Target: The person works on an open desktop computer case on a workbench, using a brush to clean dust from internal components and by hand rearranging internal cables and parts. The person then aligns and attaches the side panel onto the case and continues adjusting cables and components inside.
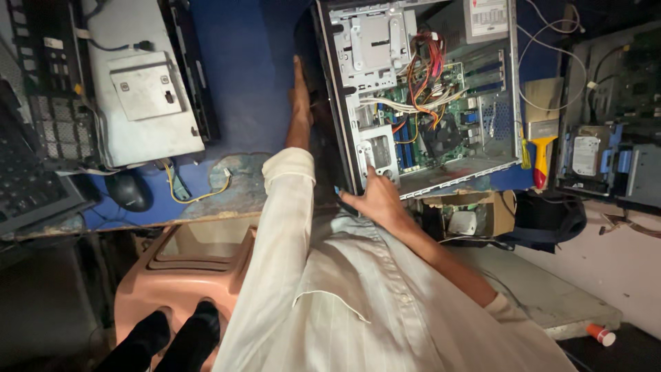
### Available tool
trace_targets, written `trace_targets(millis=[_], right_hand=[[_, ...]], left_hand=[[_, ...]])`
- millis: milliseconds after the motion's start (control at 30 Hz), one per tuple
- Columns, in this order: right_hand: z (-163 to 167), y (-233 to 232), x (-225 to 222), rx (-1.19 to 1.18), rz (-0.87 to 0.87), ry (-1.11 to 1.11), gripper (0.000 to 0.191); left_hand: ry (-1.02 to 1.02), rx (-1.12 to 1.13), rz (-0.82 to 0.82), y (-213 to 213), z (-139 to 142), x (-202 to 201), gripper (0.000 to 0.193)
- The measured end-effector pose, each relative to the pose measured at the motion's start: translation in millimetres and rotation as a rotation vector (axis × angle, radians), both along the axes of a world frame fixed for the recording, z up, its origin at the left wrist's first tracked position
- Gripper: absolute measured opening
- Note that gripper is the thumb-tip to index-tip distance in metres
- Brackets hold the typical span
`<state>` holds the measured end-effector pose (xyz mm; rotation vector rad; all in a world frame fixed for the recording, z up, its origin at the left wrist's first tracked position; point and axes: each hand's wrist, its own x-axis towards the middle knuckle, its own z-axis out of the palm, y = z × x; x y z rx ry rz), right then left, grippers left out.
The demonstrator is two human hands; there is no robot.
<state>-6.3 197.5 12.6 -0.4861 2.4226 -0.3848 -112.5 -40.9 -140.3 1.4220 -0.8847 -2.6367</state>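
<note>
An open grey computer case (506, 103) lies on its side on the blue table (241, 83), showing a green motherboard (441, 117), orange and red cables (423, 69) and a metal drive cage (375, 41). My left hand (299, 93) is stretched out and pressed along the case's dark left outer wall. My right hand (375, 200) grips the case's near edge by the lower drive bracket (377, 148). White shirt sleeves cover my left arm and part of my right.
A second grey case (141, 89) lies at the far left, with a black mouse (127, 191), a keyboard (27, 182) and a yellow wire (200, 196). A yellow-handled brush (542, 131) and a hard drive (585, 155) are to the right. A pink plastic stool (186, 269) stands below the table edge.
</note>
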Motion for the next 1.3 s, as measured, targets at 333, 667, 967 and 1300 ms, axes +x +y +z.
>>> trace_targets(millis=[333, 667, 967, 1300], right_hand=[[13, -29, -26, -0.388, 0.038, 0.463, 0.085], [-8, -66, -67, -0.13, -0.077, 0.222, 0.076], [11, -62, -56, -0.161, -0.068, 0.189, 0.068], [39, -44, -47, -0.132, -0.092, 0.147, 0.057]], left_hand=[[0.068, -0.361, 0.057, -1, 8, 9, 0.099], [0.094, -0.331, 0.005, -5, 33, 15, 0.101], [0.419, 0.2, 0.101, -30, 36, -3, 0.099], [0.374, 0.491, -0.109, -36, 16, -9, 0.096]])
